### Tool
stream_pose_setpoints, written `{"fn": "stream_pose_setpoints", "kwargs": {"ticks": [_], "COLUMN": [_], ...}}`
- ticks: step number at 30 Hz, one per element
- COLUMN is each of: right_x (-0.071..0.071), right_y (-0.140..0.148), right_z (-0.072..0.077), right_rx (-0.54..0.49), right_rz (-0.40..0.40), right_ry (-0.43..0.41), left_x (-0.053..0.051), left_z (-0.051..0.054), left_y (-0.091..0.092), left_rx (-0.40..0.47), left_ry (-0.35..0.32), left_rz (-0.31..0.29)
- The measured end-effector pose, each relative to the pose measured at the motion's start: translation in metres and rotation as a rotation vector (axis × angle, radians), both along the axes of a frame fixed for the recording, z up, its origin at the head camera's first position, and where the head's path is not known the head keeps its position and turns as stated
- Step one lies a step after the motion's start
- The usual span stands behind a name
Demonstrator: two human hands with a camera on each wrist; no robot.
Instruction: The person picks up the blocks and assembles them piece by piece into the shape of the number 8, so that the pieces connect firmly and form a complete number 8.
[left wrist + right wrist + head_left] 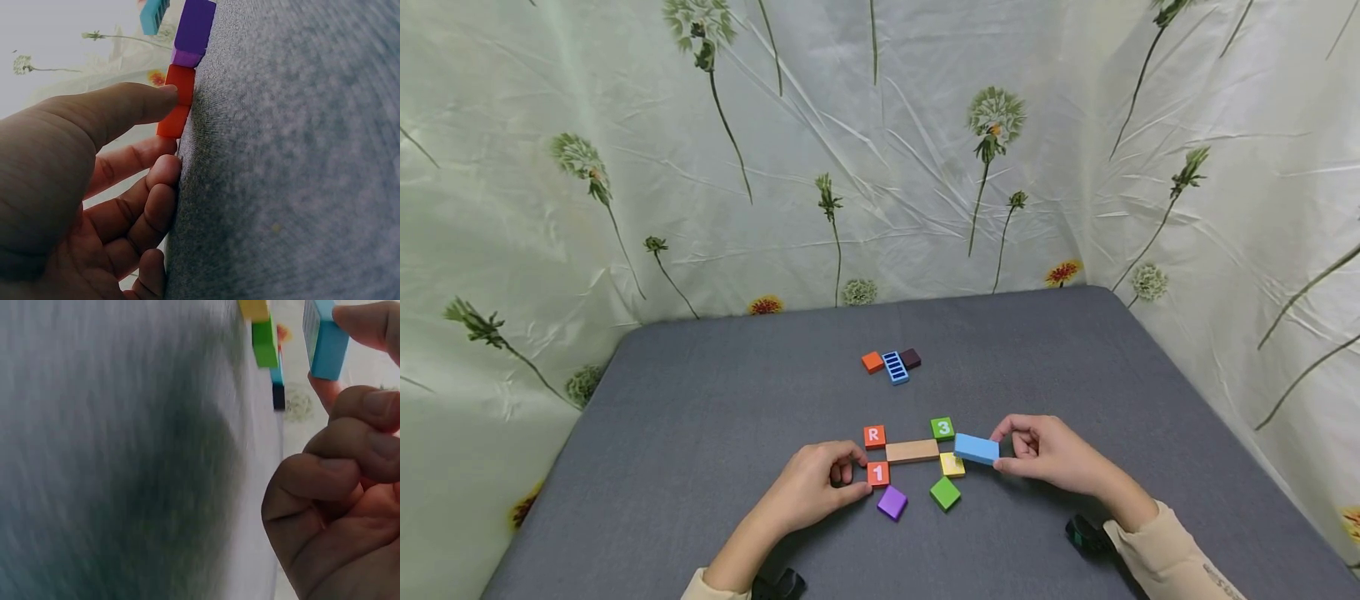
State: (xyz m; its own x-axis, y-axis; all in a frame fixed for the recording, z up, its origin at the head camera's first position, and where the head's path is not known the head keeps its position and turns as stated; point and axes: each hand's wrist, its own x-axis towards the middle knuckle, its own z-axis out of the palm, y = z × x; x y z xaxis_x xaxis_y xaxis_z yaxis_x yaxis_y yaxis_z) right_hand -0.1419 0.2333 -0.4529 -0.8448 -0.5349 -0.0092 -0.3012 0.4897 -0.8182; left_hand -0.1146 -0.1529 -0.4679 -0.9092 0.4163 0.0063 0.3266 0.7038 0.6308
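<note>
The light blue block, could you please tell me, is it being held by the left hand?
No, the head view shows the right hand pinching the light blue block at one end.

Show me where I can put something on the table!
The gray tabletop is bare from the left hand to the left edge, from the right hand to the right edge, and between the dark-barred blue block and the green 3 block. It's crowded around the tan block, between both hands.

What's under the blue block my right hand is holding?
In the head view, part of a yellow block shows below the blue block, which your right hand holds raised. The blue block hides the yellow one's far right corner and some tabletop.
</note>
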Motion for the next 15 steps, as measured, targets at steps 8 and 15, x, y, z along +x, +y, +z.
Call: {"fn": "stream_pose_setpoints", "kwargs": {"ticks": [8, 15], "right_x": [0.019, 0.031], "right_y": [-0.020, -0.034], "right_z": [0.005, 0.004], "right_rx": [-0.031, -0.011], "right_rz": [0.126, 0.224], "right_ry": [0.003, -0.006], "left_x": [0.000, -0.001], "left_z": [-0.001, -0.002], "left_y": [0.000, 0.000], "left_rx": [0.001, 0.001], "left_ry": [0.010, 0.002], "left_rz": [-0.004, -0.001]}}
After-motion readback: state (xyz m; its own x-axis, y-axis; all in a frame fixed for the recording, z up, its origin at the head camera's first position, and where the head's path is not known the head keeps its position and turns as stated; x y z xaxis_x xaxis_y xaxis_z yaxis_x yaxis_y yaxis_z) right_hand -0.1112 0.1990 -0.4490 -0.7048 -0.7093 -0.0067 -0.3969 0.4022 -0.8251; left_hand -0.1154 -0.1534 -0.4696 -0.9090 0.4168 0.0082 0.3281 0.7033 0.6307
